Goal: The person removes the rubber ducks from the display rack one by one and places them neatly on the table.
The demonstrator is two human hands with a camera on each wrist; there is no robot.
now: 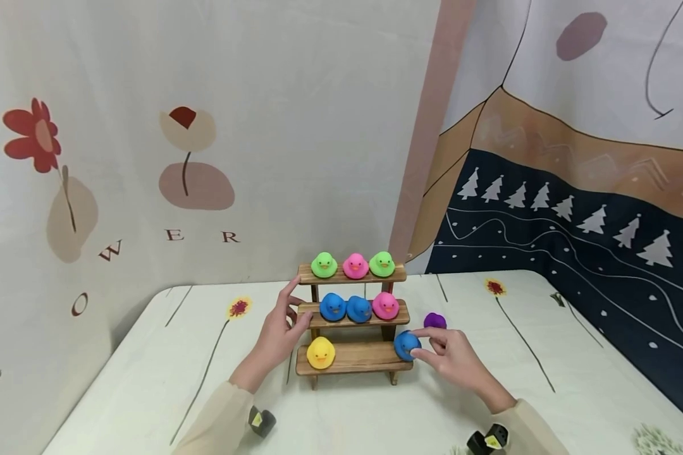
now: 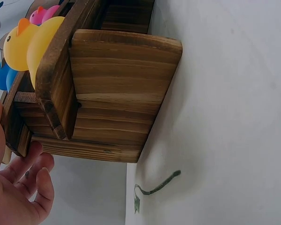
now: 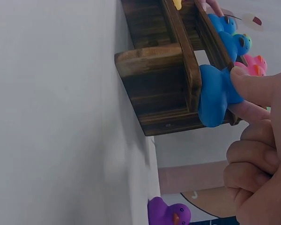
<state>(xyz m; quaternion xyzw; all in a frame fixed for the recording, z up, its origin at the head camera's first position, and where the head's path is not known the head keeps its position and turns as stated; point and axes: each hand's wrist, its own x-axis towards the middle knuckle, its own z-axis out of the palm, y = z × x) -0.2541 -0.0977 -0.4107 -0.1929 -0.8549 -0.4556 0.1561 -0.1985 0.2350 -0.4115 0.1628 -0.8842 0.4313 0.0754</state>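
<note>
A three-tier wooden stand (image 1: pixel 357 355) holds rubber ducks. My right hand (image 1: pixel 452 357) pinches a blue rubber duck (image 1: pixel 405 346) between thumb and forefinger at the right end of the bottom shelf; in the right wrist view this blue duck (image 3: pixel 213 96) sits right at the shelf's edge. My left hand (image 1: pixel 281 325) holds the stand's left side, thumb at the middle shelf and forefinger up near the top shelf. A yellow duck (image 1: pixel 321 352) sits at the bottom shelf's left end. Two blue ducks (image 1: pixel 332 307) and a pink duck (image 1: pixel 386 306) fill the middle shelf.
On the top shelf a pink duck (image 1: pixel 355 266) sits between two green ducks (image 1: pixel 324 265). A purple duck (image 1: pixel 435 321) lies on the white tablecloth (image 1: pixel 370 417) behind my right hand. A printed curtain (image 1: pixel 319 126) hangs behind the table.
</note>
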